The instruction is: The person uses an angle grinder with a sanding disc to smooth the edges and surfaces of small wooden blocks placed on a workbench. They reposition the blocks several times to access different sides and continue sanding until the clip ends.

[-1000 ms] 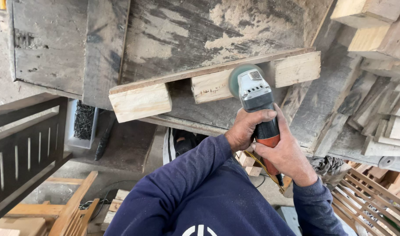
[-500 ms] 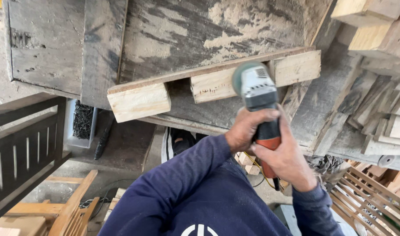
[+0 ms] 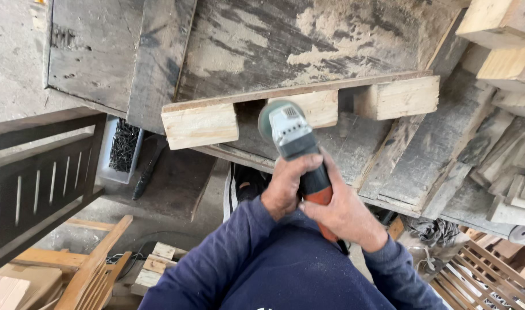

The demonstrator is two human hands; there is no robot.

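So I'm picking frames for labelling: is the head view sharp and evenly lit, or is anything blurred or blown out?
Head view: mostly sharp, in soft daylight with no harsh glare; the angle grinder and both hands, left and right, are crisp; the pale wooden blocks are bright but not blown out; under the workbench it is dim, and straight edges bow slightly near the frame borders.

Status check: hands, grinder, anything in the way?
Left hand and right hand both clamped on the angle grinder. Its disc end sits at the middle pale wooden block of the pallet piece. Nothing between disc and block.
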